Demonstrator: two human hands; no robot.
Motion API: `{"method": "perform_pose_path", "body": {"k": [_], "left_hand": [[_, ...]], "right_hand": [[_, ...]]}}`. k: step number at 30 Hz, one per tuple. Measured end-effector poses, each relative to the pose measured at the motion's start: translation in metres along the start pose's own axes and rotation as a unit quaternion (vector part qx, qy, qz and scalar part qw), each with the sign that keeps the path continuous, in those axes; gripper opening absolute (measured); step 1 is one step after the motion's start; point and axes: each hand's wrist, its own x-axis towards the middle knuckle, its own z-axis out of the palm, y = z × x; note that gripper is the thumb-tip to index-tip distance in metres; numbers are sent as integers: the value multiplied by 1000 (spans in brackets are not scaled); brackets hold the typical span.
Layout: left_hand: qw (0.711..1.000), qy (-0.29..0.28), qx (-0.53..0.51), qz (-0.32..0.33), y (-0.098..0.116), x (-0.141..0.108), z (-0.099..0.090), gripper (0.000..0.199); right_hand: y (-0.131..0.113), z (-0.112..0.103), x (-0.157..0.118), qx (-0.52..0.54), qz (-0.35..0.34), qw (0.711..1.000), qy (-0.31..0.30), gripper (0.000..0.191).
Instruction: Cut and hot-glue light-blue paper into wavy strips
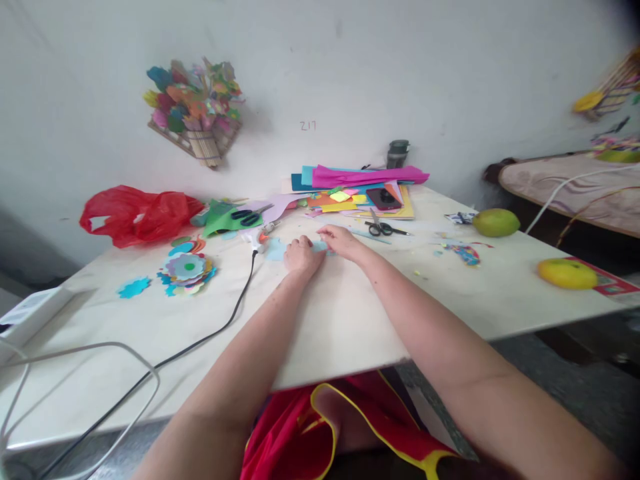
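Observation:
A light blue sheet of paper [275, 250] lies on the white table in front of me. My left hand [300, 255] rests on it, palm down, with the fingers bent and a little apart. At the right end of the sheet, my right hand [340, 241] has its thumb and fingertips pinched together; what they hold is too small to make out. Just left of the paper is a white glue gun [256, 239] with an orange part and a black cord. Black-handled scissors [380, 227] lie to the right of my right hand.
Stacked paper flowers [189, 268] and a red plastic bag [143, 215] are on the left. Coloured sheets [365, 177] and a phone [384, 199] lie at the back. Two mangoes [496, 223] are on the right. The black cord [220, 330] crosses the table's left half.

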Motion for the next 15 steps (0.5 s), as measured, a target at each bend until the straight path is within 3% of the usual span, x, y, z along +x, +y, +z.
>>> {"method": "perform_pose_path", "body": {"k": [5, 11, 15], "left_hand": [[999, -20, -5, 33, -7, 2, -7, 30], [995, -64, 15, 75, -36, 13, -24, 25], [990, -84, -47, 105, -53, 20, -22, 21]], "right_hand": [[-6, 13, -1, -27, 64, 997, -38, 25], [6, 5, 1, -77, 81, 993, -37, 25], [14, 0, 0, -90, 91, 991, -28, 26]]}}
